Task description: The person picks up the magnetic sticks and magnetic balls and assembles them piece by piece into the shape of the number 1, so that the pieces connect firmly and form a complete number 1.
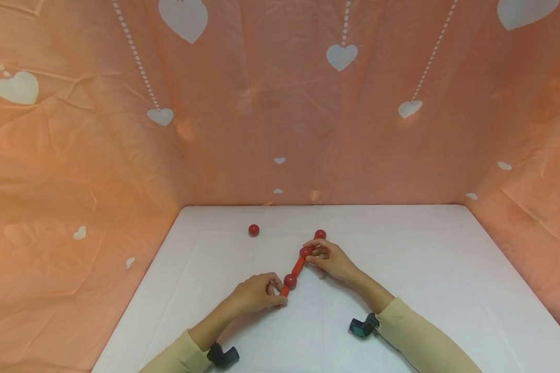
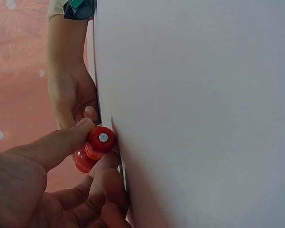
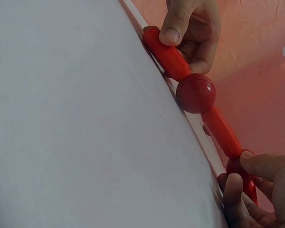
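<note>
A line of red rods and balls lies slantwise across the white table. At its near end, my left hand (image 1: 256, 294) pinches a red rod (image 3: 167, 53) between thumb and fingers. A red ball (image 1: 290, 281) joins that rod to a second red rod (image 1: 298, 267). Farther along, the thumb and fingers of my right hand (image 1: 335, 262) hold another red ball (image 1: 305, 252). Beyond those fingers sits the far-end ball (image 1: 320, 234); the piece before it is mostly hidden. The near rod's end shows a pale round spot in the left wrist view.
A loose red ball (image 1: 254, 230) rests on the white table (image 1: 401, 248), toward the back and left of the line. Orange cloth (image 1: 261, 114) with pale hearts hangs behind and on both sides. Dark devices are strapped at both wrists.
</note>
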Demonstrator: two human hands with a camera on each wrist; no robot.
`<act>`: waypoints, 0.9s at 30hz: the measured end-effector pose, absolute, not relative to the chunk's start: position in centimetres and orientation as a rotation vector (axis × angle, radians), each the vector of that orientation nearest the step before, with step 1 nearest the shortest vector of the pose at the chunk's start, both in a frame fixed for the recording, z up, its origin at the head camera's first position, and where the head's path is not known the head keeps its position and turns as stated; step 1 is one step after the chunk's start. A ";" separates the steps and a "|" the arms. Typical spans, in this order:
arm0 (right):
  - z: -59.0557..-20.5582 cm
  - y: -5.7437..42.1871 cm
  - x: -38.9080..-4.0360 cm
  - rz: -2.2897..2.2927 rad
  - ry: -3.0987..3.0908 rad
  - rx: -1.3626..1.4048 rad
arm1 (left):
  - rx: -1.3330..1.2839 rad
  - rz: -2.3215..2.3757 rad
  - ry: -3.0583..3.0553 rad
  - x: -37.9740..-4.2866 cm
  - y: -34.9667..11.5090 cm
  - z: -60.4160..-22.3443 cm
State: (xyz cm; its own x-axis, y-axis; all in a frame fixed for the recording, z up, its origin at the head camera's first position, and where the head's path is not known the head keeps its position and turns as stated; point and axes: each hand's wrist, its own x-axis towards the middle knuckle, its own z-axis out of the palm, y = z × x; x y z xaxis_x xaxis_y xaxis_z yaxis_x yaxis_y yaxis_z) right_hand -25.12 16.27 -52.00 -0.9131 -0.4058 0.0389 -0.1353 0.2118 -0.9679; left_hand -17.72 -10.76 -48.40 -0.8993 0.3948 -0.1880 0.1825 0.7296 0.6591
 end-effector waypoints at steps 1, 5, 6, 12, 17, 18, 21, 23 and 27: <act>-52.0 16.3 -25.1 -1.770 2.260 -0.514 | 0.449 0.947 2.616 -17.7 -10.8 -48.4; -52.0 16.3 -25.2 -1.773 2.257 -0.514 | 0.454 0.934 2.617 -17.7 -10.8 -48.1; -52.1 16.3 -25.2 -1.772 2.258 -0.514 | 0.457 0.928 2.622 -17.7 -10.8 -48.0; -52.2 16.3 -25.2 -1.762 2.267 -0.501 | 0.441 0.893 2.671 -18.1 -11.1 -47.6; -52.3 16.3 -25.2 -1.751 2.278 -0.497 | 0.424 0.892 2.727 -18.7 -11.7 -47.3; -52.3 16.3 -25.2 -1.751 2.278 -0.497 | 0.422 0.894 2.739 -18.8 -11.9 -47.2; -52.3 16.3 -25.2 -1.755 2.275 -0.502 | 0.400 0.919 2.760 -19.4 -12.3 -46.9; -52.4 16.3 -25.2 -1.760 2.269 -0.504 | 0.373 0.933 2.768 -19.9 -12.7 -46.8; -52.3 16.2 -25.2 -1.780 2.251 -0.507 | 0.312 0.951 2.790 -20.8 -13.3 -46.6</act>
State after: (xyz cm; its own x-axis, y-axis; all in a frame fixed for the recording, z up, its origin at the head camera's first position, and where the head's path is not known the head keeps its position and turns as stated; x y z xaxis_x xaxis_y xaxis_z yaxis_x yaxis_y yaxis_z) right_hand -25.19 16.24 -52.34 -0.9145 -0.4029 0.0358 -0.1276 0.2033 -0.9708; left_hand -20.81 -13.34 -46.56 -0.9623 0.2533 -0.0992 0.1399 0.7737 0.6178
